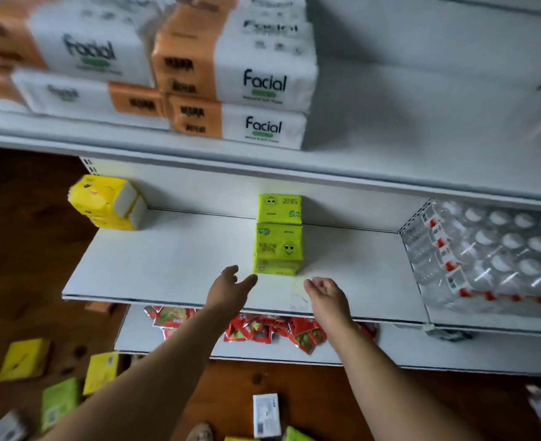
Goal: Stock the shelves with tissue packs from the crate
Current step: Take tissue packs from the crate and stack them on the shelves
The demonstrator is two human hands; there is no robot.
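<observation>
Because both hands are empty and sit just in front of the green tissue packs (278, 249), the chief risk I see is a stray knock. The left hand (231, 283) has its fingers loosely spread, fingertips almost at the packs' lower left corner. The right hand (325, 289) lies open and relaxed just off their lower right corner. Neither grips anything.

The green tissue packs stand stacked mid-shelf (167, 259), with another green pack (279, 209) behind them at the back wall. Nothing props them on either side, so a brush from a wrist could tip or skew them.

Far to their left, a yellow pack (104, 202) seems to overhang the shelf's end and might drop if jolted. Below them, loose packs (24, 359) lie on the floor, where a foot could crush one. The crate is out of view.
</observation>
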